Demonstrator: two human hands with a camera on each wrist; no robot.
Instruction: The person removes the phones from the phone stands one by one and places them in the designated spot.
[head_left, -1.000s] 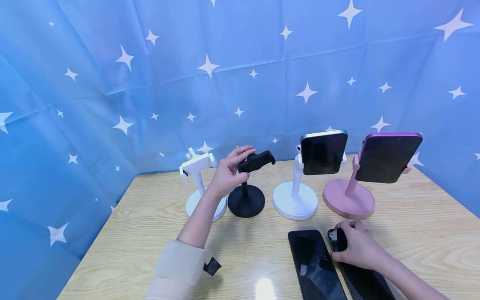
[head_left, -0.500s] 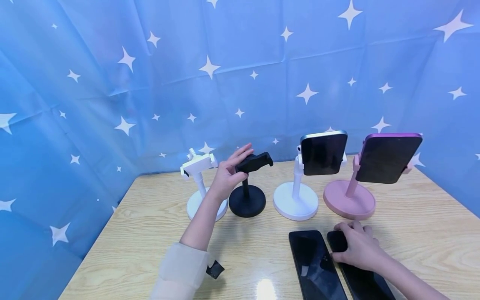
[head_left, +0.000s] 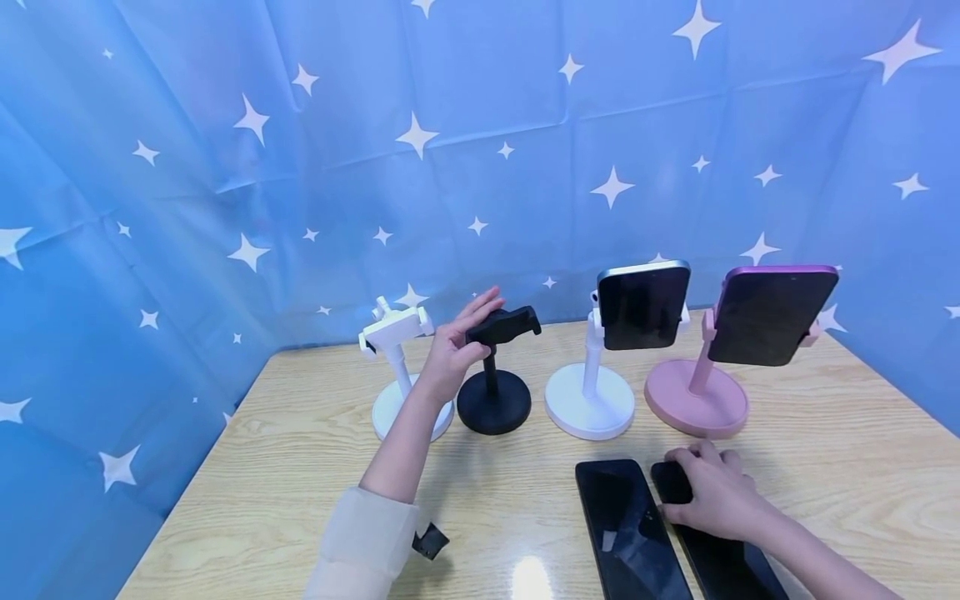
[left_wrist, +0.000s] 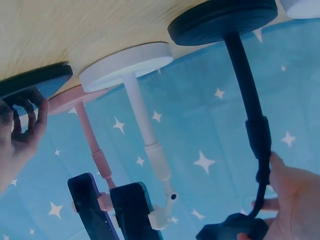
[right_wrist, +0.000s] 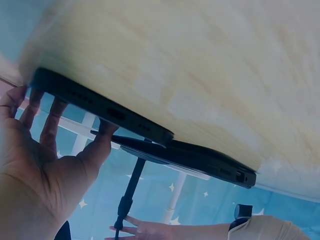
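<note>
My left hand grips the clamp head of a black phone stand, fingers behind it and thumb in front. The clamp holds no phone. In the left wrist view the thumb side of this hand lies against the stand's bent neck. My right hand holds the edges of a dark phone lying flat on the table. Seen from the right wrist, the thumb and fingers bend around that phone. A second dark phone lies just left of it, screen up.
A white stand with a bare clamp is left of the black one. To the right, another white stand and a pink stand each bear a phone. A small black piece shows by my left sleeve. A starry blue cloth hangs behind.
The black stand's clamp head has shifted slightly left and down with my left hand. My right hand stays at the same phone, its fingers slightly rearranged.
</note>
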